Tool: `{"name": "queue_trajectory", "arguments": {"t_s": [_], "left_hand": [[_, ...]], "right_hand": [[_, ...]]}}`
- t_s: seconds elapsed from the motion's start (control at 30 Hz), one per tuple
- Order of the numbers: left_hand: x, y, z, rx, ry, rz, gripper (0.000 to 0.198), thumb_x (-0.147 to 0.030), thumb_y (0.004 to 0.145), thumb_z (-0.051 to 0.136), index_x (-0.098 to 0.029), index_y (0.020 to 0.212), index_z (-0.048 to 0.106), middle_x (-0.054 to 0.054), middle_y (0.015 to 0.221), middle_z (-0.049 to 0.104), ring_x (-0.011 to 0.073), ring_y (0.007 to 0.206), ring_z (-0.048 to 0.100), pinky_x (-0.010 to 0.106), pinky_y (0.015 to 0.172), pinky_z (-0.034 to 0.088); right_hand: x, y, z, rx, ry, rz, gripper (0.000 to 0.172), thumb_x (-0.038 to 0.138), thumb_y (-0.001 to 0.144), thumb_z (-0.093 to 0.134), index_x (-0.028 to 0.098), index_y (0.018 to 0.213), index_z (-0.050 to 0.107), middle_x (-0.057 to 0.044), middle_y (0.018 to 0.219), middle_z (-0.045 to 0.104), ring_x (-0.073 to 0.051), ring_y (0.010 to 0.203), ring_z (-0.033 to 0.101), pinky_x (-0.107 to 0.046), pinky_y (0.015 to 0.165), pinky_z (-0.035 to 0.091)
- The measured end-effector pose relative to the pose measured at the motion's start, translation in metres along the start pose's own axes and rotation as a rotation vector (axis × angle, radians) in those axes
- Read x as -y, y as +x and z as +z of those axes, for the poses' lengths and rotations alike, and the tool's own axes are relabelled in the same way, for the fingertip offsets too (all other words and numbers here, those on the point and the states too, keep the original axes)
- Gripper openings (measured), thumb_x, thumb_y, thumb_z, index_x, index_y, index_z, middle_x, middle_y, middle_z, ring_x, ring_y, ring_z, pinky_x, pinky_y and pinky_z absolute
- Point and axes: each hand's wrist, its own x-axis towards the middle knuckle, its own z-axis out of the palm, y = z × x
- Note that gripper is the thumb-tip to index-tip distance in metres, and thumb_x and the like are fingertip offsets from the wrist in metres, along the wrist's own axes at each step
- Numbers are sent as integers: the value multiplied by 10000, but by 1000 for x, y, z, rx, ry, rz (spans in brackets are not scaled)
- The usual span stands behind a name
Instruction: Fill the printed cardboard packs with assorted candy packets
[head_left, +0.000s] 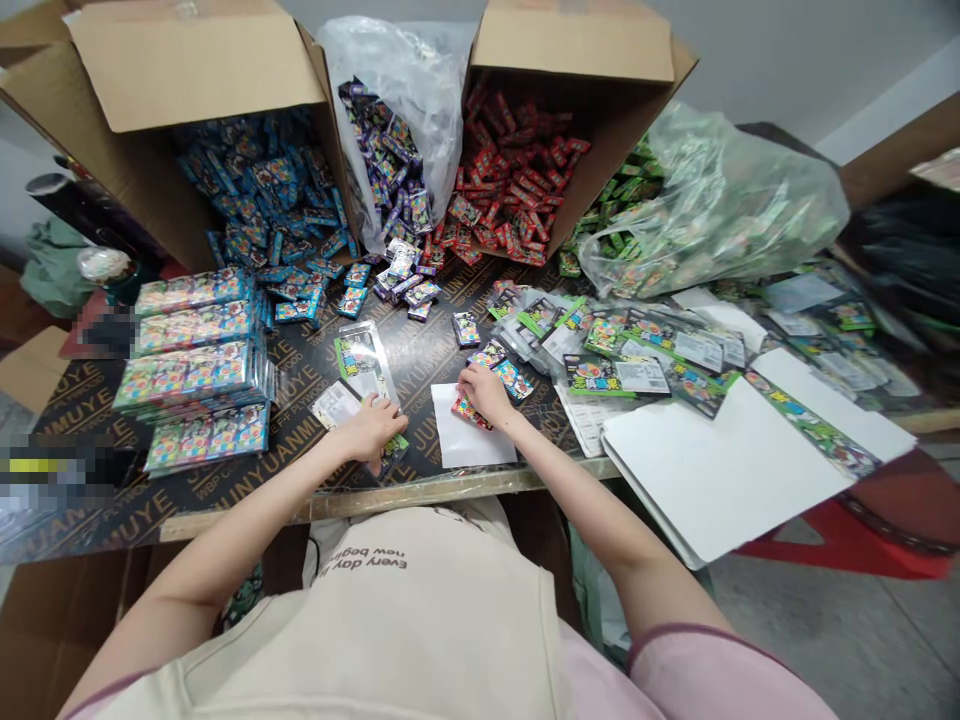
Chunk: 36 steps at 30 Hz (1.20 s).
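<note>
My left hand (373,430) lies over a flat black-and-green printed pack (391,458) near the table's front edge, fingers spread. Beside it are a pack with a white label (335,404) and a clear plastic sleeve (379,350) over a green-printed card (355,352). My right hand (486,393) has its fingers closed on a small red packet (470,411), above a white sheet of paper (474,445). Just beyond that hand are blue packets (514,380) and a dark packet (489,354); a purple-edged one (466,330) lies farther back.
Stacks of wrapped packs (196,372) stand left. At the back are a carton of blue packets (262,180), a bag of purple ones (386,150), a carton of red ones (517,180) and a bag of green ones (712,210). White boards (697,480) overhang the front right edge.
</note>
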Motion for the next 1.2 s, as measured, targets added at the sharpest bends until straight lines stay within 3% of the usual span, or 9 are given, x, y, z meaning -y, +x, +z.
{"name": "queue_trajectory", "arguments": {"t_s": [0.13, 0.27, 0.43, 0.53, 0.7, 0.83, 0.93, 1.03, 1.2], "left_hand": [[-6, -12, -32, -163, -242, -22, 375, -176, 629, 803, -200, 936, 589, 6, 789, 605, 201, 717, 581, 281, 659, 426], [-10, -31, -61, -588, -507, -12, 432, -207, 834, 640, -250, 1248, 524, 45, 1023, 642, 198, 904, 606, 307, 803, 457], [-13, -33, -42, -823, -779, -76, 221, -255, 852, 642, -213, 1068, 657, 74, 1012, 657, 206, 942, 603, 306, 769, 484], [-15, -30, -25, -899, -826, -157, 212, -263, 824, 677, -209, 1029, 686, 75, 982, 658, 206, 929, 606, 303, 736, 497], [-21, -32, -26, -987, -826, -190, 144, -290, 815, 694, -214, 933, 728, 61, 900, 658, 187, 839, 621, 290, 675, 497], [-25, -33, -33, -1042, -679, -160, 109, -258, 818, 698, -208, 910, 727, 36, 794, 656, 164, 738, 608, 293, 677, 483], [-28, -33, -32, -1072, -561, -85, 123, -208, 858, 643, -203, 960, 713, 33, 797, 638, 147, 725, 599, 270, 661, 478], [-29, -35, -29, -1060, -451, -20, 161, -173, 895, 575, -201, 980, 708, 44, 841, 637, 136, 739, 599, 253, 654, 478], [-28, -40, -26, -1026, -420, -26, 198, -152, 889, 566, -214, 1024, 697, 54, 895, 656, 145, 784, 624, 260, 677, 494]], "right_hand": [[-4, -4, 0, -6, 33, 7, 134, 117, 828, 505, 182, 730, 570, -78, 769, 614, -206, 766, 550, -291, 701, 369], [-9, 0, -8, -24, 112, 50, 84, 144, 818, 479, 189, 784, 541, -56, 730, 623, -197, 677, 558, -289, 645, 376], [25, 5, -37, -143, 329, 57, 64, 260, 850, 488, 202, 831, 506, -70, 842, 651, -196, 729, 600, -311, 675, 436], [69, 0, -52, -154, 694, -18, 200, 381, 836, 588, 225, 924, 499, -67, 991, 667, -186, 842, 641, -313, 735, 483], [118, -8, -55, -13, 942, -37, 339, 408, 735, 722, 233, 902, 485, -6, 783, 692, -174, 727, 672, -321, 710, 524], [121, -16, -47, -129, 870, -54, 266, 383, 767, 699, 234, 884, 512, -7, 762, 690, -184, 721, 684, -330, 703, 539], [116, -28, -41, -256, 674, -189, 117, 337, 844, 613, 242, 894, 567, -40, 840, 707, -203, 795, 695, -359, 758, 540], [113, -36, -42, -255, 559, -316, 116, 320, 879, 564, 252, 964, 605, -62, 927, 721, -221, 890, 688, -391, 835, 530], [120, -17, -69, -272, 609, -152, 189, 410, 822, 650, 237, 889, 613, -40, 866, 673, -200, 837, 636, -368, 799, 503]]}}
